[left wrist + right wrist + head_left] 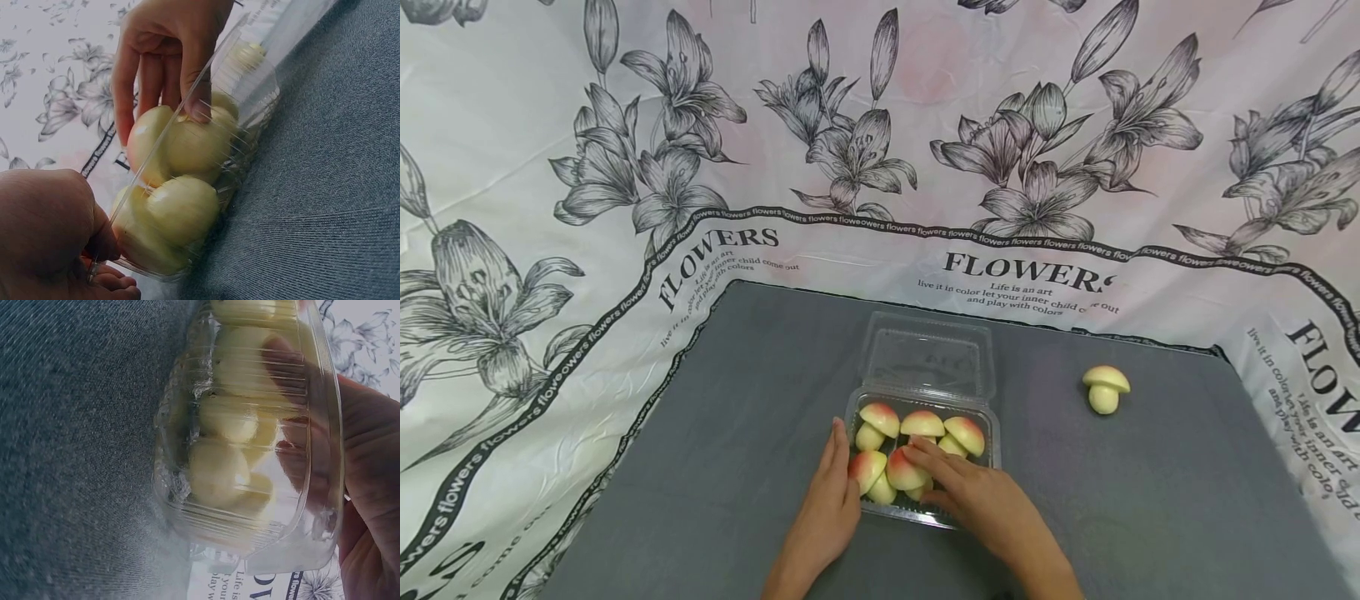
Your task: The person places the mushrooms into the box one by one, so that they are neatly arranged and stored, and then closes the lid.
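Note:
A clear plastic clamshell container [997, 442] lies with its lid [927, 360] folded back on the far side. Inside sit several yellow mushroom-shaped pieces [921, 423] with red-blushed caps, in two rows. My left hand [827, 504] holds the container's left side; in the left wrist view its thumb and fingers pinch the rim. Reaching in from the right, my right hand [977, 496] has its fingers on the cap of the front-row mushroom [906, 471] and its thumb low by the stem. The right wrist view shows those fingers through the clear wall.
Another yellow mushroom-shaped piece [1105, 390] stands alone on the grey tabletop [1150, 483], right of the container. A white flower-printed cloth [865, 250] borders the back and sides of the table.

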A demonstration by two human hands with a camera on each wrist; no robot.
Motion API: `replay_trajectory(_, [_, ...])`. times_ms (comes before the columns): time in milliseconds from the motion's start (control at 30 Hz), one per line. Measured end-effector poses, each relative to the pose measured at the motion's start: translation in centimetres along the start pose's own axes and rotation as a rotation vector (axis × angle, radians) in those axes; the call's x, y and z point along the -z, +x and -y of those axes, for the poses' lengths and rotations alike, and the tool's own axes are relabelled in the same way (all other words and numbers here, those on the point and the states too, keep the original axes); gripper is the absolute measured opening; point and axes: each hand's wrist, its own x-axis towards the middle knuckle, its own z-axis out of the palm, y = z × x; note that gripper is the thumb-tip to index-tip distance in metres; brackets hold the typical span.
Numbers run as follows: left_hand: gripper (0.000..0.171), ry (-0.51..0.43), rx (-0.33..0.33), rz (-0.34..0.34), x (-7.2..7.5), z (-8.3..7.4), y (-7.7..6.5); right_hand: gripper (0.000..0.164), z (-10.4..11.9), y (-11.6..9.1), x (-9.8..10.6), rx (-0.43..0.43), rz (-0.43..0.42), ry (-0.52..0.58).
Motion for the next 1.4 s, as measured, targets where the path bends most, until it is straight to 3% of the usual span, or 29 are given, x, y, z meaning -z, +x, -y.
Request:
replay_trajectory(300, [0.071, 0.001, 0.008, 0.003, 0.03, 0.01, 0.0, 0.082, -0.14, -0.21, -0.05, 0.007, -0.007, -0.005])
replay_trajectory(733, [0.07, 0.008, -0.002, 0.0, -0.03, -0.01, -0.02, 0.064, -0.34, -0.28, -0.1, 0.015, -0.031, 0.007])
replay_trajectory(1400, [0.072, 0.008, 0.004, 0.007, -0.05, 0.04, 0.02, 0.07, -0.59, -0.58, 0.25, -0.006, -0.014, -0.013])
